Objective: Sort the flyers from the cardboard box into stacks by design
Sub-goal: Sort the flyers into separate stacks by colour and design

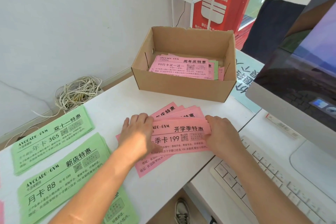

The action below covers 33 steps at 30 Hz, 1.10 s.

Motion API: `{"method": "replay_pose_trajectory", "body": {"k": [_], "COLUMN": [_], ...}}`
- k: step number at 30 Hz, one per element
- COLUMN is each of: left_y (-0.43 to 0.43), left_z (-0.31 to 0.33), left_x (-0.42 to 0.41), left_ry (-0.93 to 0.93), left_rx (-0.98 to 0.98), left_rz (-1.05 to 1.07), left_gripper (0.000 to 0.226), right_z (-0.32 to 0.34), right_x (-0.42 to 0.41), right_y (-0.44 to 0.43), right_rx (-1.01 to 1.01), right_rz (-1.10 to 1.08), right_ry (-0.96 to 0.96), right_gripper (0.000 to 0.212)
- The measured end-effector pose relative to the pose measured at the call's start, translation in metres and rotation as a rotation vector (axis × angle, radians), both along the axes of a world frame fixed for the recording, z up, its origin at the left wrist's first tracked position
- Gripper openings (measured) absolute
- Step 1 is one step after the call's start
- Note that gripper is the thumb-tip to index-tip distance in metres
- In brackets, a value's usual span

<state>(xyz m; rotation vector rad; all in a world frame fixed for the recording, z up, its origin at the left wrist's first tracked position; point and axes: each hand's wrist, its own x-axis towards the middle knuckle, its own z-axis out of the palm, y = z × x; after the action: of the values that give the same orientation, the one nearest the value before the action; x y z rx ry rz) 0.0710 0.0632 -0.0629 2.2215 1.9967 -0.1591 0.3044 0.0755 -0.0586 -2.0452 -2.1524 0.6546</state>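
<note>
Where the bench (112, 100) edge drops away, fanned pink flyers (181, 129) lie.
Left grip (138, 132) presses flat, right grip (222, 132) pinches their end; cardboard box (181, 88) holds more.

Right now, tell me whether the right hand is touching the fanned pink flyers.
Touching. The head view shows the right hand curled over the right end of the fanned pink flyers, with no gap.

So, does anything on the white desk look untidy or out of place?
Yes. The pink paper flyers under the left hand and right hand lie fanned and skewed, unlike the squarer green paper stacks beside them. The brown cardboard box has a ragged rear rim.
</note>
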Motion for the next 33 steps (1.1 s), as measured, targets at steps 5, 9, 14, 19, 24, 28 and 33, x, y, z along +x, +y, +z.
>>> {"method": "replay_pose_trajectory", "body": {"k": [5, 9, 14, 19, 24, 28, 33], "left_y": [-0.002, 0.004, 0.001, -0.009, -0.021, -0.015, -0.017], "left_z": [0.004, 0.005, 0.004, 0.005, -0.002, -0.01, -0.003], "left_x": [0.002, 0.001, 0.002, 0.007, 0.018, 0.014, 0.013], "left_ry": [0.01, -0.039, -0.06, -0.101, -0.246, -0.237, -0.365], "left_rx": [-0.014, -0.098, -0.094, 0.031, -0.057, 0.009, 0.075], "left_rz": [0.023, 0.05, 0.093, -0.013, -0.218, -0.23, -0.111], "left_gripper": [0.093, 0.093, 0.092, 0.097, 0.074, 0.052, 0.011], "right_z": [0.001, 0.009, 0.006, 0.006, 0.012, 0.011, 0.008], "right_x": [0.004, 0.001, 0.007, 0.013, 0.01, 0.004, -0.001], "right_y": [0.003, 0.004, 0.009, 0.014, 0.018, 0.021, 0.022], "right_rx": [0.0, -0.051, -0.059, -0.137, -0.214, -0.198, -0.129], "right_rz": [0.054, 0.022, -0.066, -0.135, -0.15, -0.235, -0.283], "right_ry": [0.016, 0.101, 0.184, 0.318, 0.463, 0.563, 0.61], "right_gripper": [0.035, 0.027, 0.013, 0.033, 0.038, 0.051, 0.069]}}
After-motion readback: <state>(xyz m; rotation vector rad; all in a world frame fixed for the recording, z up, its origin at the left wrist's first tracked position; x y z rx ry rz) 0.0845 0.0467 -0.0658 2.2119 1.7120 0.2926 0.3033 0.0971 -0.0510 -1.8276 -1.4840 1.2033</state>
